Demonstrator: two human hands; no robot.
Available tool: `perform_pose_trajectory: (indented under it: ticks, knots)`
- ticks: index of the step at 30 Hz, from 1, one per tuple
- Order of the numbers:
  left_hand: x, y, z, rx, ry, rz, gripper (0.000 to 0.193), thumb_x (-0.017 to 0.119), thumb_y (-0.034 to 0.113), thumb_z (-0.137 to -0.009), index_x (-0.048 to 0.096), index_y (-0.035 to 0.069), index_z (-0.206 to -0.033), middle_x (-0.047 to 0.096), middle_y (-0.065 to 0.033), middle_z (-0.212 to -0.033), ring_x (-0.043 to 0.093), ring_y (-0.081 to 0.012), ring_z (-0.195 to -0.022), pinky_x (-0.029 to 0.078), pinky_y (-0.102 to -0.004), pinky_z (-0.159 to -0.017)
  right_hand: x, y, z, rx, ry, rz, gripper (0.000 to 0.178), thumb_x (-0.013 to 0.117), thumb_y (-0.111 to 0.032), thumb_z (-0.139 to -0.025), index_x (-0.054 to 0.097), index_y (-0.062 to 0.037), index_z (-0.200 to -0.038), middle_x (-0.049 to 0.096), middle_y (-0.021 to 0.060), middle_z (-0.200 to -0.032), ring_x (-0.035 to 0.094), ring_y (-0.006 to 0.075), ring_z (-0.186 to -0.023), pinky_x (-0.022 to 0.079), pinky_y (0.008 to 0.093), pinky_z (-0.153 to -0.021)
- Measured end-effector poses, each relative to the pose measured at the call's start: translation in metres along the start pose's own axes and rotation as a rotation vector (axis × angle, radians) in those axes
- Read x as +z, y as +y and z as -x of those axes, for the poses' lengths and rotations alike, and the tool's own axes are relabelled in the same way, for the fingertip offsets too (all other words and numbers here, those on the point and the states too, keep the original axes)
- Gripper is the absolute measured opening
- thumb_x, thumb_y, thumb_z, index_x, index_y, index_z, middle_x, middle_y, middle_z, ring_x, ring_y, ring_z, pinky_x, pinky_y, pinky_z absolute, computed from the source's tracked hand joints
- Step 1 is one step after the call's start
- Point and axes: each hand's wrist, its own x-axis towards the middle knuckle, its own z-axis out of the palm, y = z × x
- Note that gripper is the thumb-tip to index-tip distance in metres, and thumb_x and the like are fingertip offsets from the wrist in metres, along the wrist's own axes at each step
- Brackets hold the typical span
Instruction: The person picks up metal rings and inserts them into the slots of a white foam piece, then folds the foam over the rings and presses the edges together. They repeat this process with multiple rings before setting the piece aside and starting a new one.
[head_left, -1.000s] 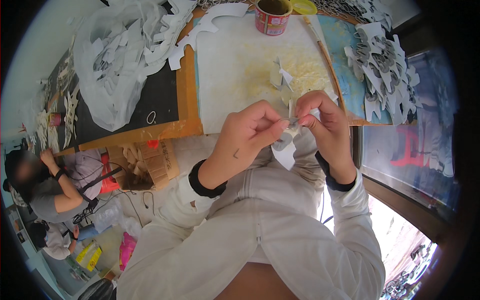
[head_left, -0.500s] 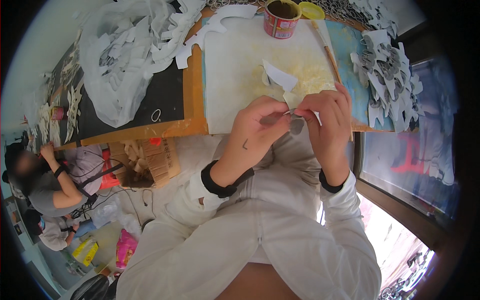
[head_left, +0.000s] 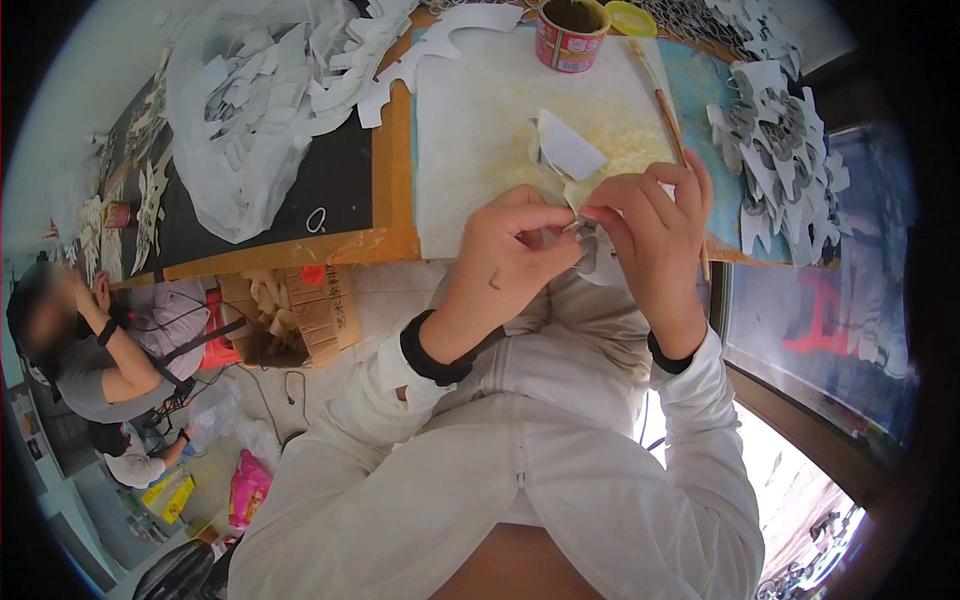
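My left hand point(head_left: 510, 250) and my right hand point(head_left: 655, 230) meet at the front edge of the worktable, thumbs and fingers pinched close together. Between them they hold a cut white piece with a grey, metal-looking fitting point(head_left: 588, 262) on it; the fingers cover part of it. Just beyond the fingertips, a loose white cut piece point(head_left: 570, 147) lies on the white work sheet point(head_left: 460, 130), which has yellowish smears. A long-handled brush point(head_left: 657, 85) rests along the sheet's right side. At the back stands a red tub point(head_left: 570, 45) with brownish contents.
A yellow lid point(head_left: 630, 17) lies beside the tub. Left, a clear plastic bag point(head_left: 235, 190) holds several white cut pieces. White pieces with grey fittings point(head_left: 785, 150) are heaped at the right. A cardboard box point(head_left: 325, 320) stands below the table. Another person point(head_left: 110, 370) works at the far left.
My hands remain pinched on the piece; its grey part hangs lower and shows more. The view has shifted slightly. The person at the left has raised a hand toward the head.
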Motion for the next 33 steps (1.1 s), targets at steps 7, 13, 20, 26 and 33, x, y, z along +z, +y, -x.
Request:
perform_pose_trajectory:
  ticks: [7,13,20,26,33]
  knots:
    - [0.001,0.001,0.0,0.013,-0.045,0.15,0.015,0.075,0.01,-0.081,0.07,-0.003,-0.087,0.055,-0.0026,-0.076,0.053,-0.0081,-0.066,0.041,-0.023,-0.059,-0.004,-0.003,-0.008,0.255,-0.076,-0.255,0.049,0.079,-0.007,-0.06,0.06,-0.0096,-0.104,0.055,0.0043,-0.095,0.053,0.0265,-0.093,0.039,0.0423,-0.1]
    - [0.002,0.0,0.003,-0.059,-0.09,0.306,0.018,0.07,0.014,-0.089,0.069,-0.004,-0.084,0.056,-0.0029,-0.078,0.054,-0.0086,-0.066,0.041,-0.0242,-0.06,0.002,-0.001,0.005,0.603,0.059,-0.844,0.038,0.073,0.0,-0.076,0.057,-0.0067,-0.11,0.057,0.0021,-0.093,0.055,0.0154,-0.093,0.043,0.028,-0.084]
    - [0.0,0.004,0.006,-0.118,-0.029,0.359,0.017,0.069,0.011,-0.089,0.068,-0.005,-0.084,0.057,-0.0035,-0.082,0.055,-0.009,-0.066,0.042,-0.023,-0.058,-0.008,-0.016,0.011,0.846,-0.203,-1.08,0.037,0.072,-0.004,-0.083,0.052,-0.0061,-0.114,0.058,-0.0018,-0.08,0.056,0.008,-0.083,0.042,0.0215,-0.076]
    - [0.001,0.003,0.01,-0.167,0.003,0.416,0.018,0.069,0.012,-0.089,0.069,-0.005,-0.083,0.057,-0.0026,-0.082,0.054,-0.009,-0.066,0.045,-0.0231,-0.058,-0.005,-0.009,0.016,0.879,-0.243,-1.513,0.043,0.072,-0.006,-0.085,0.044,-0.0063,-0.117,0.06,-0.002,-0.083,0.054,0.0059,-0.082,0.041,0.0202,-0.072]
    - [-0.01,0.017,0.0,-0.276,0.068,0.38,0.025,0.068,0.021,-0.091,0.07,-0.003,-0.087,0.064,-0.0026,-0.082,0.057,-0.0085,-0.072,0.049,-0.022,-0.065,-0.014,-0.008,0.016,0.567,0.034,-0.791,0.038,0.079,-0.007,-0.075,0.057,-0.0062,-0.107,0.063,0.0026,-0.086,0.057,0.0159,-0.084,0.045,0.0292,-0.077]
